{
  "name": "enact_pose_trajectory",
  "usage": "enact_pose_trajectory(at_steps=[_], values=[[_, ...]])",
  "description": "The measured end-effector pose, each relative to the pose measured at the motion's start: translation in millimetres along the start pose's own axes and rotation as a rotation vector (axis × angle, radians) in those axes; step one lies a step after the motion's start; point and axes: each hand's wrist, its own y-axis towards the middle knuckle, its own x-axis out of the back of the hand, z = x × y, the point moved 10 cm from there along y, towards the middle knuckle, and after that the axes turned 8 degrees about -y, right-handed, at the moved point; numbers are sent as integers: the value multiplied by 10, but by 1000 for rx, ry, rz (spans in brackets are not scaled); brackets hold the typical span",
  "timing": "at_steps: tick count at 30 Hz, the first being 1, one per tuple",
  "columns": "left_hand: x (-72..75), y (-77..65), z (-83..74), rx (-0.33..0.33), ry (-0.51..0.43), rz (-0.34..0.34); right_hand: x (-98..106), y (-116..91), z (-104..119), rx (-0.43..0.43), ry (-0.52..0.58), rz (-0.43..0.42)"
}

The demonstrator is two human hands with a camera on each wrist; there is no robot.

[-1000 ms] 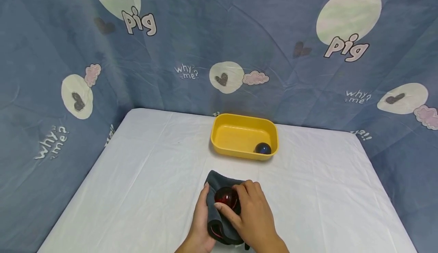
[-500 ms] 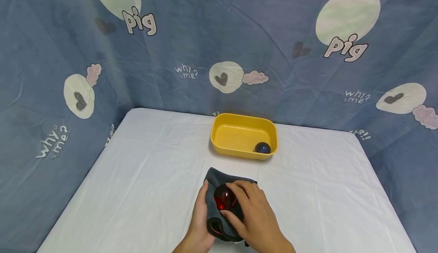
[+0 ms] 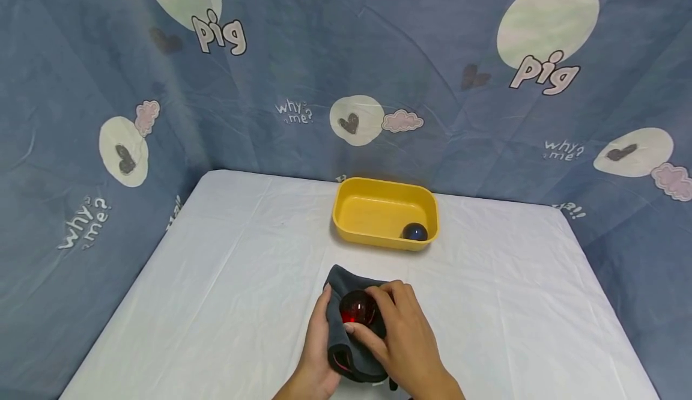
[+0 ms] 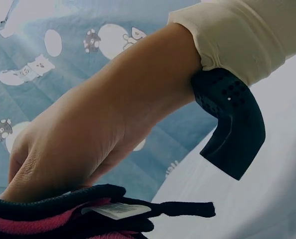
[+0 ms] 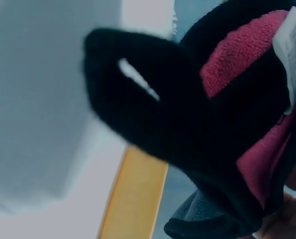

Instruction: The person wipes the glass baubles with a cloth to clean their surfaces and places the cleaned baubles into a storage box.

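Near the front of the table, my left hand (image 3: pixel 313 349) holds a folded dark grey cloth (image 3: pixel 339 281) by its left side, with most of the fingers hidden behind it. Against the cloth sits a shiny dark red ball (image 3: pixel 355 308), pinched between thumb and fingers of my right hand (image 3: pixel 404 337). In the left wrist view, a hand (image 4: pixel 63 149) reaches behind the cloth (image 4: pixel 38 208), whose pink inner side and white label show. The right wrist view has the cloth (image 5: pixel 257 109) close up, with its black hem and loop; the ball is hidden there.
Farther back on the white-covered table (image 3: pixel 259 256) stands a yellow tray (image 3: pixel 373 208). A dark blue ball (image 3: pixel 415 232) lies in its front right corner. Blue printed curtain fabric (image 3: pixel 270 75) hangs behind and along both sides of the table.
My right fingers and thumb have shifted slightly back and forth around the red ball. Cloth and left hand stay nearly in place. The tray and blue ball have not moved.
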Motion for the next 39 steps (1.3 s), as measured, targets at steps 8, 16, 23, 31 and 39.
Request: enact_pose_trajectory(at_steps=[8,16,23,31,39], values=[[9,-19,55,18,-16,12,-7,-10,-37,-46,-49,-20],[-33,-5,-9,-20,3,24,-39,-62,3,47,-27,114],[0,9,4,-16,16,1,1,-64,18,91,-7,71],[-24,9,47,5,-6,24,-7,-11,-56,27,-14,50],[-31,8,108,36,-24,17,-12,-15,-111,-30,-54,37]])
